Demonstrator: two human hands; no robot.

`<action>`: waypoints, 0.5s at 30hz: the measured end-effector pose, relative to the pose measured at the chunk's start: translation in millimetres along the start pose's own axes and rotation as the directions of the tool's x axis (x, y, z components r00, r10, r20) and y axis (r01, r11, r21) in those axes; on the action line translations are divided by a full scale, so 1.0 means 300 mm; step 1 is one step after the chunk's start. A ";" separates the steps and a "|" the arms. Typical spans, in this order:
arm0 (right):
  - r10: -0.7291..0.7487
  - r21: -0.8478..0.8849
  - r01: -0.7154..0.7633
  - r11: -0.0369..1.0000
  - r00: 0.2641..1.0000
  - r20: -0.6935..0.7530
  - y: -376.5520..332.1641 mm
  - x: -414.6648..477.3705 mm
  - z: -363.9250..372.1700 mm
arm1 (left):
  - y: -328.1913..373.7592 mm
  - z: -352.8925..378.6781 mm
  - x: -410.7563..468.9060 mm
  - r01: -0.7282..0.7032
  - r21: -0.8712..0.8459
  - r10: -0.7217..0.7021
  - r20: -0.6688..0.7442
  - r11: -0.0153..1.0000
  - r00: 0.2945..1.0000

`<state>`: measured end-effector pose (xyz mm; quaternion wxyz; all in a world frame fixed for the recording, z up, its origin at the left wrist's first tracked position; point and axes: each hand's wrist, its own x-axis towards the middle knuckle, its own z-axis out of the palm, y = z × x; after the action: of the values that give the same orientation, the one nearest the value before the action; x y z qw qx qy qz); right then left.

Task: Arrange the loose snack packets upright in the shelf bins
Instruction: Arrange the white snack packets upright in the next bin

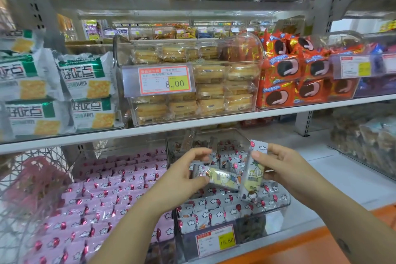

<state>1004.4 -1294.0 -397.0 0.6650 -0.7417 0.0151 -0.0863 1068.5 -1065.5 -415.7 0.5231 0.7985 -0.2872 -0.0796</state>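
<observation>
Above the clear bin (284, 202) on the lower shelf, the left hand (182, 176) pinched the sideways packet (222, 177) by one end. At its three o'clock, the right hand (278, 165) gripped the upright packet (254, 176) mid-body. Both looked light, crinkly, slippery and crushable, so best held lightly by the edges.

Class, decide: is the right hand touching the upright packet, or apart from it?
Touching. The head view shows the right hand pinching the upright packet, thumb in front and fingers behind.
</observation>
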 end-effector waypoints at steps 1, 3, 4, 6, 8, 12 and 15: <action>0.010 0.051 -0.010 0.999 1.000 -0.004 0.001 0.002 0.002 | -0.002 0.006 0.002 0.009 0.008 -0.009 -0.017 1.000 1.000; 0.033 0.147 -0.034 0.989 0.999 0.009 0.004 0.004 0.010 | -0.010 0.018 0.010 0.051 0.001 -0.050 -0.091 0.999 0.995; 0.042 0.178 -0.046 0.983 0.999 0.022 0.006 0.007 0.014 | -0.008 0.026 0.013 0.082 -0.050 -0.088 -0.135 0.995 0.987; 0.064 0.236 -0.072 0.969 0.997 0.040 0.012 0.011 0.021 | -0.009 0.041 0.026 0.139 -0.278 -0.199 -0.201 0.950 0.959; 0.086 0.320 -0.098 0.942 0.995 0.051 0.018 0.015 0.025 | 0.012 0.058 0.035 0.140 -0.541 -0.272 -0.171 0.829 0.947; 0.144 0.451 -0.155 0.879 0.988 0.060 0.023 0.020 0.043 | 0.047 0.086 0.027 0.142 -0.700 -0.295 -0.103 0.700 0.950; 0.166 0.492 -0.170 0.854 0.985 0.052 0.028 0.022 0.059 | 0.056 0.098 0.022 0.116 -0.791 -0.304 -0.092 0.601 0.948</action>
<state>1014.3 -1278.4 -406.3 0.8376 -0.5428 0.0548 -0.0262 1055.2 -1097.2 -412.7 0.8303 0.5266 -0.0692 -0.1689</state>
